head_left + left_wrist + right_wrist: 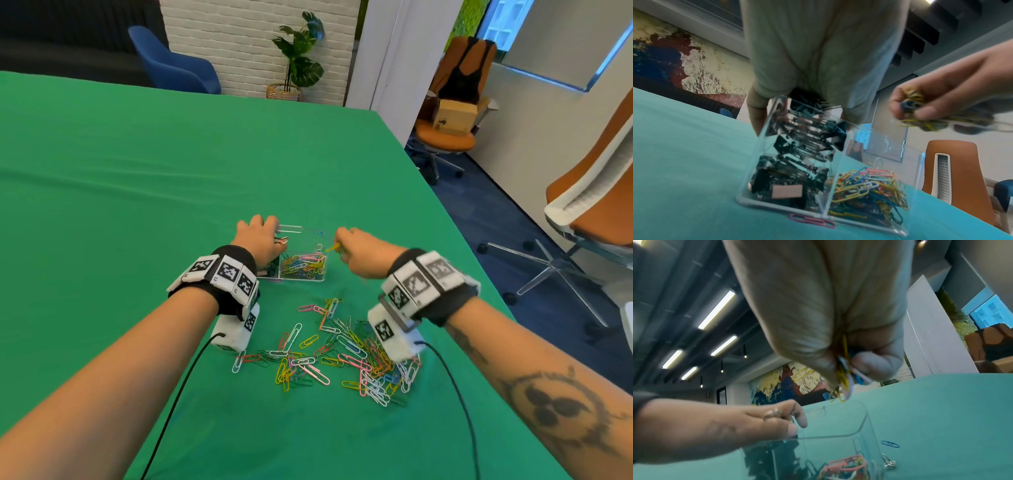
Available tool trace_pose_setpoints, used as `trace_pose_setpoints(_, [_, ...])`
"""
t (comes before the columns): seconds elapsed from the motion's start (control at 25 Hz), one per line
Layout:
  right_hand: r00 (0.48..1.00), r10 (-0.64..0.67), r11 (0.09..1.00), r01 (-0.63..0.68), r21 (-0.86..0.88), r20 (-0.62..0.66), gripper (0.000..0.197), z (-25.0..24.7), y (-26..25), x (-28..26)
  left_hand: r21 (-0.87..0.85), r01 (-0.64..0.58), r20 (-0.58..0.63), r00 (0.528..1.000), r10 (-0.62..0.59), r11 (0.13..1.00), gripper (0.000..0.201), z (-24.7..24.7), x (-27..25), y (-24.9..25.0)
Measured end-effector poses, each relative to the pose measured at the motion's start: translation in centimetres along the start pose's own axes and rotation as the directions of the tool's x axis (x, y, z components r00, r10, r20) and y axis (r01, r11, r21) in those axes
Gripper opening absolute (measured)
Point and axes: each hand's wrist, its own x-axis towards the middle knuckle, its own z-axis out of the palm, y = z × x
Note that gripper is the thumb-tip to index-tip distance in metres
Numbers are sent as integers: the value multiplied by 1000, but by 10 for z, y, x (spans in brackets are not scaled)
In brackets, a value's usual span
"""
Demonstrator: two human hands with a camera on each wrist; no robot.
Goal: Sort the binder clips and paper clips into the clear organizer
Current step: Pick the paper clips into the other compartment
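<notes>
A clear organizer [308,274] stands on the green table, black binder clips [797,162] in its left compartment and coloured paper clips [869,186] in its right one. My left hand [260,236] grips the organizer's left wall [764,128] from above. My right hand [356,250] hovers just over the right compartment and pinches a bunch of paper clips [914,104], yellow and blue ones showing [844,374]. A loose pile of coloured paper clips [342,356] lies on the cloth in front of the organizer, between my forearms.
One pink paper clip [812,223] lies against the organizer's near base, and a blue one [890,443] beyond it. The table's right edge [445,205] drops to the floor, with orange chairs [589,205] beyond.
</notes>
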Motion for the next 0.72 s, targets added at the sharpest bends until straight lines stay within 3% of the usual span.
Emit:
trace_pose_setpoints(0.16, [998, -63, 995, 61, -73, -21, 32, -15, -25, 42, 17, -2, -3, 1000, 2, 1000, 40, 3, 3, -2])
trace_pose_setpoints(0.36, [974, -195, 944, 153, -292, -119, 36, -7, -31, 44, -3, 3, -2, 1000, -3, 1000, 40, 8, 7, -6])
trace_pose_setpoints(0.48, [975, -164, 986, 158, -57, -149, 39, -16, -21, 40, -1, -7, -16, 1000, 7, 1000, 40, 6, 8, -5])
trace_pose_setpoints(0.6, [927, 20, 945, 105, 310, -375, 25, -34, 8, 48, -8, 11, -13, 1000, -11, 1000, 40, 8, 6, -6])
trace_pose_setpoints(0.64, [906, 83, 947, 59, 316, -416, 26, -36, 20, 55, -13, 34, -25, 999, -35, 999, 40, 10, 6, -8])
trace_pose_setpoints(0.72, [946, 109, 985, -62, 158, -306, 37, -25, 36, 72, -17, 74, -53, 996, -75, 997, 40, 15, 4, -10])
